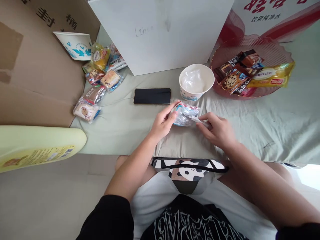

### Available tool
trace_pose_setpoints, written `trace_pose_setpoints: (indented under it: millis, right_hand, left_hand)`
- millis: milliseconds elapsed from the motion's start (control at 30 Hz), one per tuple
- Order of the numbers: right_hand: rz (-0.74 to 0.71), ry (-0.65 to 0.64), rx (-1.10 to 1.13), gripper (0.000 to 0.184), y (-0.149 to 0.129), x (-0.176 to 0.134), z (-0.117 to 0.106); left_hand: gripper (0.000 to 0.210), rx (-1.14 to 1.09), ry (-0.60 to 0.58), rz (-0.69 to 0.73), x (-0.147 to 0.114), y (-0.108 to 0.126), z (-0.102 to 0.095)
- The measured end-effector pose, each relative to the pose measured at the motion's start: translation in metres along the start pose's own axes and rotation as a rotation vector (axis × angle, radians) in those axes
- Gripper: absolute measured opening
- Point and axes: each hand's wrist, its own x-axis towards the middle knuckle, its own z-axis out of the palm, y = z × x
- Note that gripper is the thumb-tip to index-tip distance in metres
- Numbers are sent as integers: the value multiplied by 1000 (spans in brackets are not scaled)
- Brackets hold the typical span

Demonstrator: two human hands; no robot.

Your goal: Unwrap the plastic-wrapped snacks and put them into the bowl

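My left hand (163, 121) is closed on the left end of a shiny clear plastic snack packet (187, 115) with blue and red print, holding it down on the cloth. In my right hand (218, 130) is a utility knife (201, 121) with a pale handle. Its metal tip lies against the top of the packet; whether the plastic is cut there I cannot tell. Just behind the packet stands a white paper bowl (192, 95) with crumpled clear plastic (193, 81) inside. A black phone (152, 96) lies flat to the left of the bowl.
On the right, a pink ribbed dish (260, 41) holds several wrapped snacks (235, 80). More packets (86, 110) lie at the left near a tilted paper bowl (77, 46). White (160, 36) and brown (37, 76) boxes border the back and left. A pale green object (42, 143) juts in from the left.
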Motion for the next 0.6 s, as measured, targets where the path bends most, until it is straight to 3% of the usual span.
trace_pose_setpoints:
  millis: [100,200,333,467,533,600]
  right_hand:
    - [42,-31,-89,31,12,4,-10]
    - [103,29,-231,26,27,9,-19]
    - [2,185,-300,21,33,11,-21]
    - [-143,155,-203,18,24,10,-12]
    - [-183,127,-143,18,19,8,-7]
    - [-212,92,-81,19,14,7,-2]
  left_hand:
    - [53,-100,167,2,7,-6,-11]
    - [54,-65,221,14,9,-3,-18]
    - [52,406,156,164,-2,5,-12]
    - [57,750,62,324,-10,7,-5]
    - [51,836,84,310,-9,6,-5]
    - [29,909,182,286,-8,5,-5]
